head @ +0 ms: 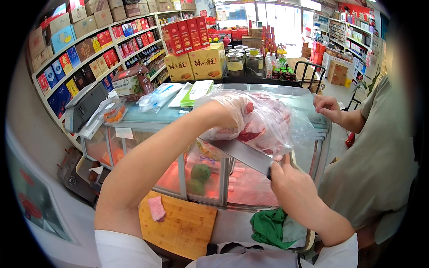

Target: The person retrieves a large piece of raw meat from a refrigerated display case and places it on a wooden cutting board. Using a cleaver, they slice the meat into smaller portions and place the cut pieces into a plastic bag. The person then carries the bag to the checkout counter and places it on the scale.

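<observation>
A clear plastic bag (268, 124) holding raw red meat (251, 130) lies on top of the glass display counter. My left hand (236, 107) reaches into the bag's open side, at the meat; the film covers its fingers, so its grip cannot be made out. My right hand (285, 174) is closed around the dark handle of a broad-bladed cleaver (246, 154), whose blade points up and left along the bag's lower edge. Below, a small piece of pale pink meat (156, 208) rests on a wooden cutting board (187, 217). A green cloth (271, 227) lies to the board's right.
Another person (368, 147) stands at the right, a hand (328, 107) near the counter's corner. Plastic bags (161, 97), a brown carton (132, 82) and a grey machine (85, 107) stand along the counter (150, 117). Metal canisters (235, 63) and yellow boxes (207, 62) are behind it.
</observation>
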The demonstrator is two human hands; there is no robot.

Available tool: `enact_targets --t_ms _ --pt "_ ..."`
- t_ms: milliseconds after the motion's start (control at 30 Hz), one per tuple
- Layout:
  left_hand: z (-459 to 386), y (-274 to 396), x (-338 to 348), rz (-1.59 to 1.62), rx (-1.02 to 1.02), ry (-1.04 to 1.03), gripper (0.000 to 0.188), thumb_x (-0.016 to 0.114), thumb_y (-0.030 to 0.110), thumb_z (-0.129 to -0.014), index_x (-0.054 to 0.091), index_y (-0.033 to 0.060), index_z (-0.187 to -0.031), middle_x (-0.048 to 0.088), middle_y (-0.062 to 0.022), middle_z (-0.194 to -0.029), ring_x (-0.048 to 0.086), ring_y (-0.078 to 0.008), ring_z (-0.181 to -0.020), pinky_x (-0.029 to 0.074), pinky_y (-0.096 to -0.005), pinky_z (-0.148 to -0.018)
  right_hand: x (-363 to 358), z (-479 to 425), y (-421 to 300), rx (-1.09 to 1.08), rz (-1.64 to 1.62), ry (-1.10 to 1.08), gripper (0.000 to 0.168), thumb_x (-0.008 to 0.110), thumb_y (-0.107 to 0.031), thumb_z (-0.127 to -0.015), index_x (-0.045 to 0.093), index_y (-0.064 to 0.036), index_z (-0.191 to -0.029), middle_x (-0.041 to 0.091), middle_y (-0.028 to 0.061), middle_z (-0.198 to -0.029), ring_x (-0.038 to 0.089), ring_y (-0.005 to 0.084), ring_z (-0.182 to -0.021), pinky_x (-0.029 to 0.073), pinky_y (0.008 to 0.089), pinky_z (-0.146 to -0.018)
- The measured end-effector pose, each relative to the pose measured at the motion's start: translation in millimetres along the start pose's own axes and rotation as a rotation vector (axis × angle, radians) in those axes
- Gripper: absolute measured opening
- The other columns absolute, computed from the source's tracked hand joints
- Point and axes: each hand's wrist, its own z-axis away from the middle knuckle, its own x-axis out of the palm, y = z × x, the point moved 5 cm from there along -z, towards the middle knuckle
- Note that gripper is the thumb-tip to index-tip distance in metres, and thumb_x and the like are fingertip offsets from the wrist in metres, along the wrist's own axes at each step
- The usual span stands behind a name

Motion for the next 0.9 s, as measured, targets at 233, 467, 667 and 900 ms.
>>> enact_targets --t_ms 233,467,667,900 --pt "12.2 14.3 -20.5 -0.105 0.075 0.266 0.022 0.066 0.015 -0.072 0.058 0.0048 -0.09 0.063 -0.0138 -0.075 0.061 -0.0249 -0.074 0.048 -0.0354 -0.067 15.1 -42.0 -4.8 0.043 0.011 0.036 0.008 0.057 -0.006 -0.077 0.05 -0.005 -0.081 0.058 0.0082 -0.069 0.065 0.0219 -0.059 0.052 0.0319 -0.048" --pt "27.6 0.4 -19.0 0.116 -0.01 0.152 0.016 0.06 0.019 -0.082 0.059 0.0041 -0.086 0.061 -0.0077 -0.067 0.059 -0.0153 -0.06 0.047 -0.0316 -0.057 -0.6 -14.0 2.0 0.029 0.176 -0.056 0.005 0.057 -0.008 -0.076 0.054 -0.005 -0.079 0.06 0.0082 -0.071 0.066 0.0182 -0.06 0.052 0.0276 -0.048" --pt "22.7 -9.0 -28.4 0.169 -0.044 0.169 0.012 0.06 0.016 -0.08 0.058 0.0045 -0.081 0.058 -0.0067 -0.066 0.059 -0.0154 -0.062 0.045 -0.0329 -0.054 -5.3 -41.3 -7.7 0.042 0.314 -0.025 0.003 0.058 -0.007 -0.075 0.057 -0.005 -0.077 0.06 0.0053 -0.069 0.066 0.0172 -0.063 0.052 0.0275 -0.049" --pt "62.2 -56.8 -17.7 0.968 -0.006 0.36 0.008 0.061 0.008 -0.079 0.061 0.0003 -0.081 0.063 -0.0058 -0.073 0.058 -0.0118 -0.066 0.046 -0.025 -0.056 -26.5 -32.8 14.5 0.015 0.403 -0.028 0.005 0.059 -0.009 -0.074 0.056 -0.007 -0.077 0.058 0.0046 -0.067 0.065 0.0181 -0.061 0.052 0.0276 -0.049"
